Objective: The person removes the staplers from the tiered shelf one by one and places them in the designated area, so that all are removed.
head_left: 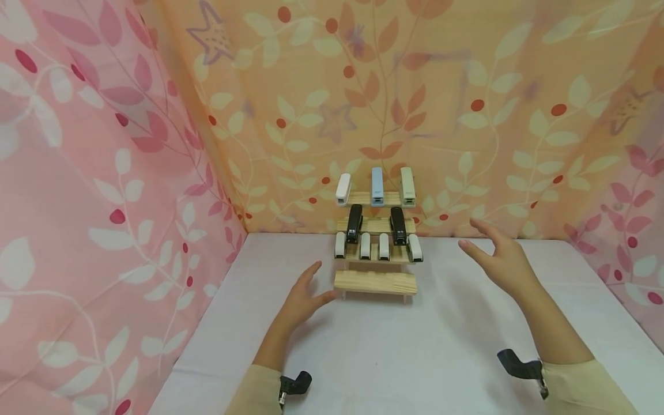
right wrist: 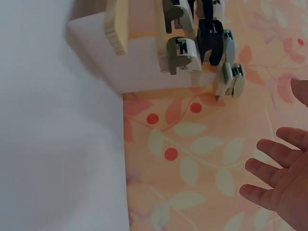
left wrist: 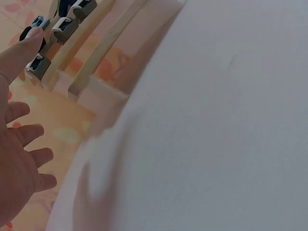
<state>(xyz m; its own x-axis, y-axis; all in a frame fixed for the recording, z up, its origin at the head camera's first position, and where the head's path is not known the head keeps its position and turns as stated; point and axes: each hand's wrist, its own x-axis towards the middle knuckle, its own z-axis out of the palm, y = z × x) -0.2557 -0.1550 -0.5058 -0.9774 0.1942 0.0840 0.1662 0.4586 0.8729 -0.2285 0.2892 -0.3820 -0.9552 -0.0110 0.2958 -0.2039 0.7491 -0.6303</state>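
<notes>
Left wrist: left hand (left wrist: 18, 156) spread wide, cut off, partly hiding staplers (left wrist: 40, 22); right hand (head_left: 504, 263) also wide.

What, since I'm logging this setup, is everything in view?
White cloth-covered table: one, white, foreground
Flat wooden planks: four, pale, stepped near table's far edge
Large oblong staplers: three, white, light blue, pale green, top plank
Long oblong staplers: two, black, second plank
Small oblong staplers: four, white with dark bases, third plank
Leaf-patterned fabric hangings: three sides, orange behind, pink left and right
Curved wrist devices: two, black, beside wrists
Fabric sleeves: two, beige, forearms
Left hand: one, bare, left of planks
Right hand: one, bare, right of planks
</notes>
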